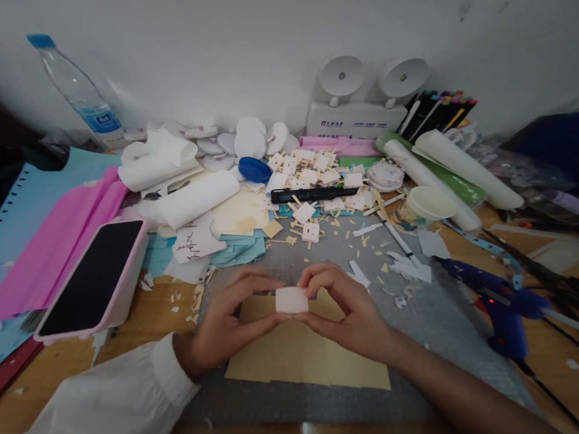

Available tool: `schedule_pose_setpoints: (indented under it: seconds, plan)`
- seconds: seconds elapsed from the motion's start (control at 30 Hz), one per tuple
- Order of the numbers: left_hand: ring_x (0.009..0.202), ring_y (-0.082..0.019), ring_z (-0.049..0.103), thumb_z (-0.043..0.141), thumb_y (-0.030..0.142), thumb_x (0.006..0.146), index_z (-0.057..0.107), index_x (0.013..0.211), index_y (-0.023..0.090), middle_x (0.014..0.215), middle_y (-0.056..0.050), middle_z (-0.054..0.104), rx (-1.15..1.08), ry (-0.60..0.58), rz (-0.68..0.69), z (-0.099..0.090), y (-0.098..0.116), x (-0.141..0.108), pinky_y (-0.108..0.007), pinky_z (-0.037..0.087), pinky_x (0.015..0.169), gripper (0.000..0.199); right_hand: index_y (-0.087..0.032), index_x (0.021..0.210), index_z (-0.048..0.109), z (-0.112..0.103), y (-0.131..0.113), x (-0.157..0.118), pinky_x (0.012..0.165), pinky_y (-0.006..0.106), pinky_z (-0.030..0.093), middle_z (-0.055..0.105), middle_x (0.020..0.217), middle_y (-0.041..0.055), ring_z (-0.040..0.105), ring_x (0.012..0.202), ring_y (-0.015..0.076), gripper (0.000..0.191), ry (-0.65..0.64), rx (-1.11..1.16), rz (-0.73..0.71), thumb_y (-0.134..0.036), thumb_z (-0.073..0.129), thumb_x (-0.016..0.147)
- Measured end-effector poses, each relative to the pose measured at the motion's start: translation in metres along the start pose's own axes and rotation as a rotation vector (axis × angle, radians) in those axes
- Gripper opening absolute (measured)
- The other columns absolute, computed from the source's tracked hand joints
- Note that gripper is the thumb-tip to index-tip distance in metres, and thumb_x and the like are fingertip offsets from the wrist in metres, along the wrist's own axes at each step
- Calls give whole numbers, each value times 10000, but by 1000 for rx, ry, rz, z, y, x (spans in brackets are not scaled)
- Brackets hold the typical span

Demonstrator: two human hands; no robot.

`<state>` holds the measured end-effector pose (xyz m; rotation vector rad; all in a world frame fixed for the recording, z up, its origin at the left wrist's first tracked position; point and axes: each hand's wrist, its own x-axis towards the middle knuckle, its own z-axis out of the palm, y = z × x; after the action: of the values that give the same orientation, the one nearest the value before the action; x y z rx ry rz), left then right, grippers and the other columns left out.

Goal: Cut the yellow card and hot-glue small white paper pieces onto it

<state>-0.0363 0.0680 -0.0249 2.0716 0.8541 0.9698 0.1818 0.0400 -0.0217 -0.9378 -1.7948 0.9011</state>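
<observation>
A small white rectangular piece (291,301), paper or card by its look, is held up between both hands. My left hand (230,315) pinches its left edge between thumb and fingers. At the right edge, my right hand (344,309) grips it the same way. Below them a sheet of tan paper (311,359) lies on the grey cutting mat (447,378). Beyond the hands, a pile of small cream cut-out pieces (310,168) spreads out, with one dotted piece (311,232) nearest. A black utility knife (315,193) lies across the pile.
On the left are a phone in a pink case (94,279), pink paper (61,241) and a plastic bottle (79,93). To the right lie a blue glue gun (502,314) with its cord, a paper cup (426,206) and white rolls (466,169). An emergency light (356,115) stands behind.
</observation>
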Motion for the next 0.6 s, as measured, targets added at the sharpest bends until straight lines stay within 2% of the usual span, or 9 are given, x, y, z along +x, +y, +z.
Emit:
schedule_pose_setpoints:
  seconds: [0.27,0.33,0.4,0.47,0.53,0.6]
  plan:
    - [969,-196,603,679,229,816,621,1038,210,1031,-54,632,104,-88,-64,3,1,0,-318,481,849,230,-235,947,514,-9,3,4,834,298,441,567,1000,28,552,960,165,250,-107,-90,-11,-198,706,791]
    - [977,-200,597,678,243,817,623,1022,208,1038,-55,626,151,-90,-63,5,0,-1,-323,478,857,216,-234,968,530,-18,5,7,868,314,434,573,1023,38,543,999,178,235,-77,-124,-20,-217,694,801]
    - [1000,-211,589,678,257,815,629,1016,209,1060,-62,619,206,-96,-62,8,-2,-1,-337,472,877,212,-228,948,549,-29,8,11,872,321,429,584,1008,43,547,991,182,137,46,-154,-22,-238,636,843]
    - [1024,-226,582,682,272,810,639,1023,214,1084,-67,616,268,-106,-74,10,-4,-1,-357,466,899,225,-220,886,566,-41,13,15,815,305,439,599,912,31,565,899,174,57,241,-151,40,-274,580,875]
    - [1032,-235,582,679,271,809,646,1032,217,1089,-68,623,326,-108,-100,12,-5,0,-368,465,908,232,-211,808,566,-50,17,17,721,277,441,585,779,7,565,765,160,143,421,-126,134,-334,559,881]
    - [1037,-236,585,673,266,810,646,1043,218,1094,-65,631,378,-100,-115,12,-5,1,-369,464,912,239,-202,731,555,-56,21,19,626,253,420,546,651,-18,538,638,143,247,510,-101,205,-393,538,886]
